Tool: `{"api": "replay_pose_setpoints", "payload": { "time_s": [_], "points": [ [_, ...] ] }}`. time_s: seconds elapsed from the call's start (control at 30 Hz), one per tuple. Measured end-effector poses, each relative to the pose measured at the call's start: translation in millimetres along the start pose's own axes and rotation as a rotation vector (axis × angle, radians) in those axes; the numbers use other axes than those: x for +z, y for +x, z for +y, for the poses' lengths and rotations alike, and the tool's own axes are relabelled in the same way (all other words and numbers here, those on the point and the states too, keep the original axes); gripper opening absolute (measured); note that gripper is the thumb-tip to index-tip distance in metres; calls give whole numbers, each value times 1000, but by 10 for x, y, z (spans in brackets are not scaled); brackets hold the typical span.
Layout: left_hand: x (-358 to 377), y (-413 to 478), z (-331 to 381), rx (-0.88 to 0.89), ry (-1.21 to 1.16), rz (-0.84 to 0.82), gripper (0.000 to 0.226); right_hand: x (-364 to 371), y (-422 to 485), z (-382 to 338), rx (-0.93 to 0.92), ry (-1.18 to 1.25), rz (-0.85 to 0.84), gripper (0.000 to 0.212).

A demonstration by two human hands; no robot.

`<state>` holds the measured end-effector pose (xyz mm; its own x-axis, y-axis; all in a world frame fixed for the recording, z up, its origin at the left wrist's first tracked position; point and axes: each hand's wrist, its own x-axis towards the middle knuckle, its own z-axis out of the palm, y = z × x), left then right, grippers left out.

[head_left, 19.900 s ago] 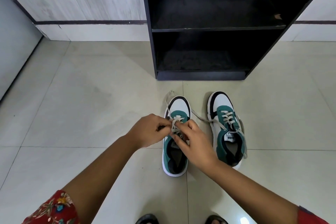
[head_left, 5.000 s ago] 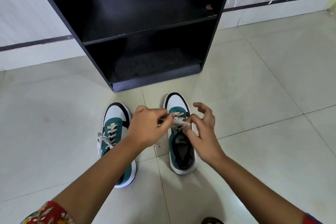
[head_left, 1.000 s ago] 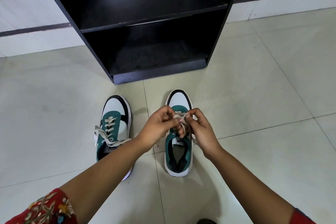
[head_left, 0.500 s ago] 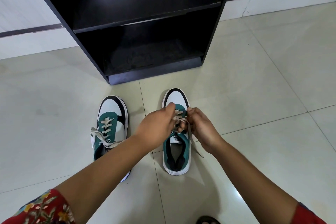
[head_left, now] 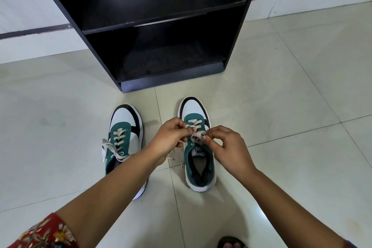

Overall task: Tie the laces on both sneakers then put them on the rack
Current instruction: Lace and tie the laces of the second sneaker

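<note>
Two green, white and black sneakers stand on the tiled floor, toes toward a black rack (head_left: 235,32). The left sneaker (head_left: 123,125) has its cream laces tied in a bow that droops over its left side; my left forearm crosses its heel. Over the tongue of the right sneaker (head_left: 198,159), my left hand (head_left: 170,141) and my right hand (head_left: 227,147) pinch the cream laces (head_left: 198,134) between fingertips. Loose lace ends trail on the floor between the two shoes.
The rack has two dark shelves with nothing on them and stands against a pale wall with a dark stripe (head_left: 34,31). A sandalled foot (head_left: 230,242) shows at the bottom edge. Light floor tiles surround the shoes.
My hands have drawn slightly apart over the right sneaker, stretching the lace between the fingertips. The left sneaker stays as it was.
</note>
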<state>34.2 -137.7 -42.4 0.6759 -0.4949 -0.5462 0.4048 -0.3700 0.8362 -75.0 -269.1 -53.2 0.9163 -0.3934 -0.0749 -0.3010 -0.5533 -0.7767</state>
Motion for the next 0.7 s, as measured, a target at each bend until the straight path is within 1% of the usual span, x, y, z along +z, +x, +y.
{"api": "replay_pose_setpoints", "payload": {
  "time_s": [0.07,0.1,0.13,0.17,0.23,0.27,0.3,0.33,0.4,0.43,0.47,0.53,0.6,0.63,0.7],
  "points": [
    [-29,-18,-7,31,18,61,23,-40,-25,36,21,-19,-32,15],
    [-58,-12,-32,31,-8,108,23,-64,-41,47,65,28,-47,16],
    [-104,-6,-70,-4,-73,146,22,-80,-51,67,149,121,-47,18],
    [-160,-7,-116,-79,-182,158,19,-91,-63,81,259,252,-34,21],
    [-247,-33,-237,-280,-451,101,8,-78,-97,97,458,563,-21,20],
    [-254,-58,-294,-350,-554,56,13,-49,-130,89,503,729,-24,20],
    [-242,-79,-345,-381,-629,5,20,-10,-160,68,515,902,-23,23],
    [-208,-104,-365,-375,-702,-40,26,30,-184,37,513,1053,-23,30],
    [-143,-116,-376,-302,-771,-90,30,84,-193,-30,519,1220,-27,40],
    [-120,-115,-362,-258,-740,-82,28,98,-180,-51,541,1263,-25,40],
    [-103,-93,-346,-211,-655,-61,25,106,-154,-50,571,1297,-7,37],
    [-98,-35,-348,-104,-349,-4,21,111,-116,-21,620,1345,52,31],
    [-120,0,-367,20,-67,16,18,137,-99,1,642,1386,111,28],
    [-125,10,-387,80,22,9,18,152,-107,12,651,1411,132,28],
    [-147,34,-432,160,92,16,21,176,-121,22,671,1465,151,28]
  ]
}}
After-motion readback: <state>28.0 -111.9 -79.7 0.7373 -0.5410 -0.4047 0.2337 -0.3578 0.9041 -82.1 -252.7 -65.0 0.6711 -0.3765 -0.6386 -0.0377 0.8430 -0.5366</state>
